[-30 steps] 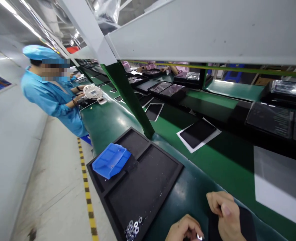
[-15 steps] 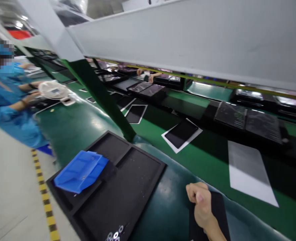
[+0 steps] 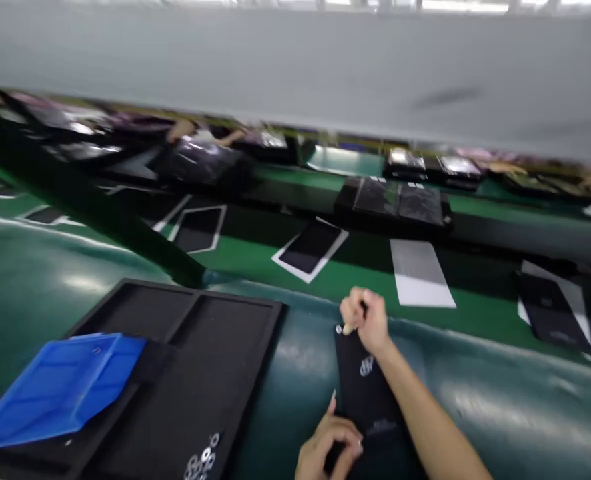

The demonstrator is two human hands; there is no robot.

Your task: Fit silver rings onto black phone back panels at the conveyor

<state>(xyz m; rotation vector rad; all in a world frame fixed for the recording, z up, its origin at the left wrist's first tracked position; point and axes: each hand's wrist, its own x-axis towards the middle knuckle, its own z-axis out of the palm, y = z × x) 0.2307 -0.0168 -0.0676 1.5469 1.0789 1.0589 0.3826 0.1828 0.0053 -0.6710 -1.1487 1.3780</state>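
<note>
A black tablet back cover with a pale logo lies on the dark green bench. My right hand is over its far end, fingers curled in a pinch; a small yellowish bit shows at the fingertips, too blurred to name. Beside these fingertips, a small white ring marks the cover's corner. At the cover's near left edge is my left hand, one finger pointing up and the others bent against the thumb. Whether anything is between them I cannot make out.
To the left, a black divided tray bears a blue plastic bin and several small white rings. A dark green post slants behind it. Beyond the bench, black panels on white sheets lie on a green surface. A grey shelf overhangs.
The view has swung right, and the co-worker in blue has left the frame. My left hand has come into view by the cover. My right hand is now at the cover's far corner.
</note>
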